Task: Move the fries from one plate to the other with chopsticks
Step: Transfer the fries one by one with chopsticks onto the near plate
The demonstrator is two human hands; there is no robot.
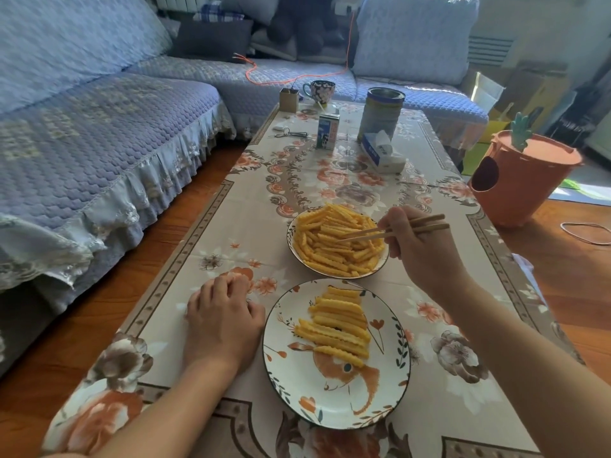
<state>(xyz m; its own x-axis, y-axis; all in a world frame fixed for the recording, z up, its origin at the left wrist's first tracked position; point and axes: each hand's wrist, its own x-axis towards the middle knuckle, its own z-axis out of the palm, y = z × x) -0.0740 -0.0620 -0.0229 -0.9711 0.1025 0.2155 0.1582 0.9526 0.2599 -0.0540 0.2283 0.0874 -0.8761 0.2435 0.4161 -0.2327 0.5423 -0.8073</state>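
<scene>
A far plate [292, 233] on the floral tablecloth is heaped with crinkle-cut fries [330, 246]. In front of it a near plate [330, 404] with an orange fish picture carries several fries [340, 322] laid in rows across its upper half. My right hand [416, 246] grips a pair of wooden chopsticks [370, 232] at the far plate's right side. Their tips lie slightly apart over the heap's middle; no fry is plainly held between them. My left hand [221, 322] rests on the cloth just left of the near plate, fingers loosely curled, holding nothing.
Further back on the table stand a milk carton [328, 131], a tall tin [382, 114], a tissue pack [380, 153], a patterned cup [319, 90], a small box [289, 100] and keys [291, 133]. A blue sofa [82, 143] runs along the left. An orange bin [519, 180] stands right.
</scene>
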